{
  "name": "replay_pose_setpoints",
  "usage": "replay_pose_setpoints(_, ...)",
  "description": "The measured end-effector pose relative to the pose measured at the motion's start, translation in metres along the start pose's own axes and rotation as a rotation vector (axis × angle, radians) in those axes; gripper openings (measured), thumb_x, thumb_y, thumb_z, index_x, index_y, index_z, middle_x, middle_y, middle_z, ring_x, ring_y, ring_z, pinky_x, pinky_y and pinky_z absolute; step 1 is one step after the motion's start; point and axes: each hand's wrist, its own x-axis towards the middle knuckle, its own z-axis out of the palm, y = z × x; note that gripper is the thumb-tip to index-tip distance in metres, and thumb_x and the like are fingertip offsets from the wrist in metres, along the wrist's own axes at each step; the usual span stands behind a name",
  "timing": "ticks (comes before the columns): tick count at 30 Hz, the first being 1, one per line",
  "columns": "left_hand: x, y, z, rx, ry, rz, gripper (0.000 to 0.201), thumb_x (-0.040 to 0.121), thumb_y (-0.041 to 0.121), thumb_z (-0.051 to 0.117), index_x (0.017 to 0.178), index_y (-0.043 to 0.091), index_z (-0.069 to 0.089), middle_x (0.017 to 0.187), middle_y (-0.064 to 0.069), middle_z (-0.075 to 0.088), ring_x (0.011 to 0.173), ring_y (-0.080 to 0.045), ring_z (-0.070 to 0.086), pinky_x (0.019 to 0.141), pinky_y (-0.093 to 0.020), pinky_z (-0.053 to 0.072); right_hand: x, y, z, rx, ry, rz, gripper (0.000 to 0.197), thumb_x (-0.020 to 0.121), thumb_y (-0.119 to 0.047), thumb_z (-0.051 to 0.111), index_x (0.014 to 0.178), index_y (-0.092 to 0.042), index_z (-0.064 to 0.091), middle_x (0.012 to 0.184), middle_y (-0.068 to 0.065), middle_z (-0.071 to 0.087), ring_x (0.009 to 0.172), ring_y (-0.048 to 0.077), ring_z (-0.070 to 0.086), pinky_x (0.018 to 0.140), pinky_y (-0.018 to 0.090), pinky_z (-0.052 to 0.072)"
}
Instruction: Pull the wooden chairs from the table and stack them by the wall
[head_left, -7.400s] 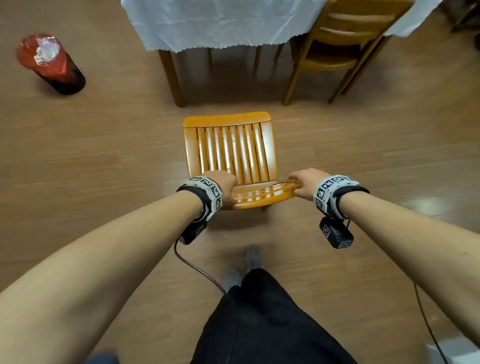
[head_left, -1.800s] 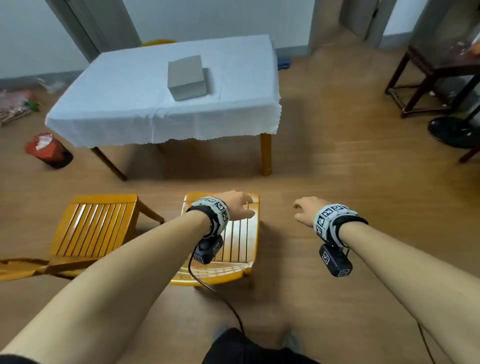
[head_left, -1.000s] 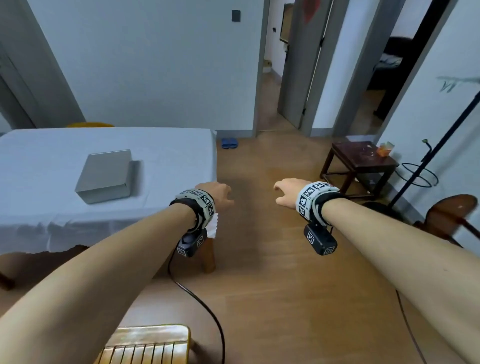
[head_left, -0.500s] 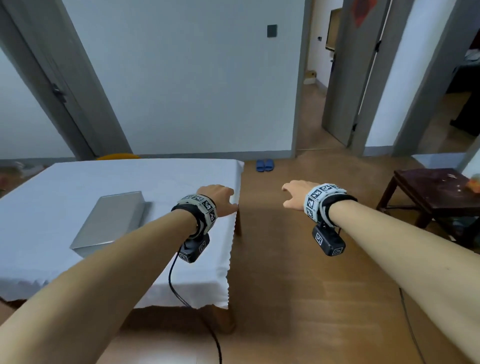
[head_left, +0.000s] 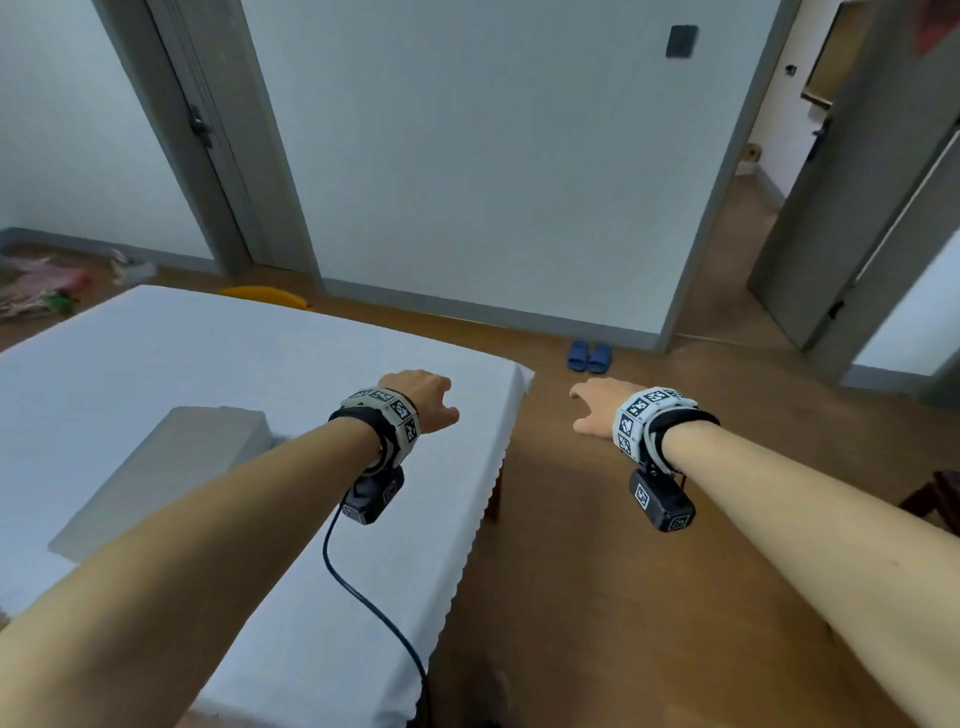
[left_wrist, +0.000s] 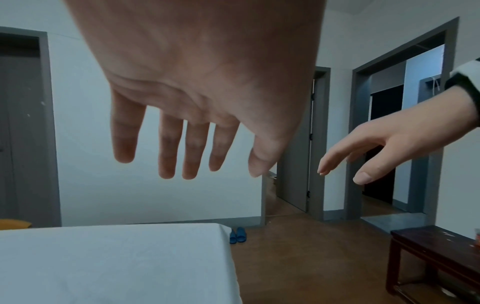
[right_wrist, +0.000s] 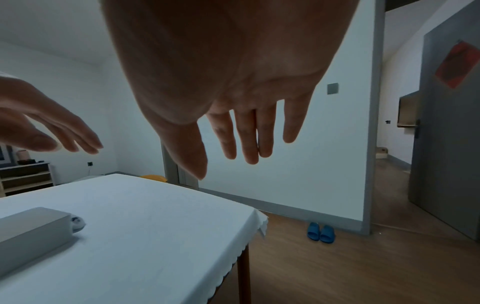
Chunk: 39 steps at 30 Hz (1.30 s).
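The chair (head_left: 265, 297) still to be moved shows only as an orange top rail beyond the far edge of the table (head_left: 156, 364), near the back wall (head_left: 493, 156). Two chairs that stood on the floor just below the hands 1.8 s ago are now out of view; the view has risen and swung toward the far side of the room. Judged from this, the person has left those chairs and is heading round the table corner for the next one. The left hand (head_left: 423, 397) hovers above the tablecloth, fingers straight and spread, holding nothing. The right hand (head_left: 597, 408) hovers above the floor (head_left: 623, 571) beside the table, likewise spread and empty. A grey box (head_left: 166, 478) lies on the table; blue slippers (head_left: 588, 357) sit by the wall
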Motion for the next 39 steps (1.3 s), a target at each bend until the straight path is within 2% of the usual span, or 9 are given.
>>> replay_pose_setpoints(2, 0.05, -0.011, 0.0, -0.027, 0.003, -0.004, 0.058, 0.096, 0.056, 0.042, 0.143, 0.023, 0.049, 0.14, -0.002, 0.056, 0.124, -0.025, 0.055, 0.095, -0.038, 0.046, 0.048, 0.006, -0.012, -0.007, -0.005, -0.011, 0.06, 0.097, -0.037, 0.054, 0.152, -0.019, 0.038, 0.146, 0.005, 0.049, 0.121, 0.026, 0.057, 0.088, 0.036, 0.05)
replay_pose_setpoints(9, 0.21, -0.041, -0.013, -0.029, -0.039, 0.009, 0.056, 0.095, 0.057, 0.041, 0.133, 0.019, 0.057, 0.131, -0.003, 0.062, 0.116, -0.026, 0.059, 0.093, -0.038, 0.049, 0.193, 0.037, -0.062, -0.065, -0.041, -0.048, 0.058, 0.097, -0.033, 0.053, 0.152, -0.02, 0.038, 0.146, 0.006, 0.047, 0.117, 0.026, 0.058, 0.083, 0.038, 0.054)
replay_pose_setpoints(14, 0.304, -0.032, -0.015, -0.025, -0.081, 0.022, 0.056, 0.095, 0.056, 0.044, 0.14, 0.023, 0.052, 0.133, -0.005, 0.061, 0.118, -0.028, 0.059, 0.091, -0.036, 0.048, 0.281, 0.073, -0.071, -0.05, -0.071, -0.061, 0.059, 0.098, -0.032, 0.053, 0.153, -0.02, 0.037, 0.148, 0.006, 0.046, 0.117, 0.025, 0.058, 0.078, 0.035, 0.053)
replay_pose_setpoints(21, 0.457, -0.006, -0.016, -0.016, -0.15, -0.013, 0.056, 0.093, 0.058, 0.044, 0.135, 0.023, 0.056, 0.127, -0.006, 0.064, 0.112, -0.028, 0.062, 0.09, -0.037, 0.049, 0.434, 0.152, -0.074, -0.105, -0.082, -0.121, 0.056, 0.099, -0.032, 0.052, 0.152, -0.019, 0.038, 0.145, 0.007, 0.047, 0.117, 0.027, 0.057, 0.072, 0.035, 0.044)
replay_pose_setpoints(26, 0.555, 0.009, -0.03, -0.085, -0.153, -0.133, 0.058, 0.093, 0.065, 0.039, 0.127, 0.024, 0.062, 0.124, -0.009, 0.065, 0.11, -0.029, 0.062, 0.086, -0.036, 0.047, 0.554, 0.211, -0.092, -0.153, -0.079, -0.229, 0.053, 0.098, -0.036, 0.051, 0.147, -0.019, 0.043, 0.141, 0.006, 0.05, 0.118, 0.027, 0.056, 0.087, 0.043, 0.054)
replay_pose_setpoints(30, 0.607, 0.008, -0.048, -0.118, -0.167, -0.247, 0.058, 0.093, 0.064, 0.039, 0.129, 0.025, 0.061, 0.126, -0.009, 0.065, 0.111, -0.03, 0.062, 0.091, -0.037, 0.047, 0.638, 0.237, -0.124, -0.222, -0.089, -0.336, 0.05, 0.096, -0.035, 0.053, 0.142, -0.017, 0.047, 0.135, 0.006, 0.053, 0.112, 0.027, 0.059, 0.088, 0.045, 0.054)
replay_pose_setpoints(34, 0.645, -0.013, -0.054, -0.146, -0.188, -0.364, 0.06, 0.093, 0.063, 0.042, 0.139, 0.027, 0.055, 0.132, -0.007, 0.062, 0.116, -0.028, 0.06, 0.094, -0.037, 0.046, 0.717, 0.235, -0.15, -0.202, -0.1, -0.414, 0.053, 0.096, -0.031, 0.052, 0.147, -0.017, 0.044, 0.139, 0.006, 0.053, 0.116, 0.026, 0.059, 0.09, 0.042, 0.054)
replay_pose_setpoints(39, 0.703, -0.057, -0.042, -0.175, -0.256, -0.51, 0.054, 0.093, 0.06, 0.042, 0.126, 0.021, 0.061, 0.121, -0.007, 0.066, 0.107, -0.028, 0.063, 0.088, -0.036, 0.049, 0.816, 0.206, -0.169, -0.204, -0.096, -0.541, 0.059, 0.096, -0.033, 0.055, 0.15, -0.016, 0.041, 0.14, 0.007, 0.054, 0.115, 0.025, 0.061, 0.09, 0.041, 0.055)
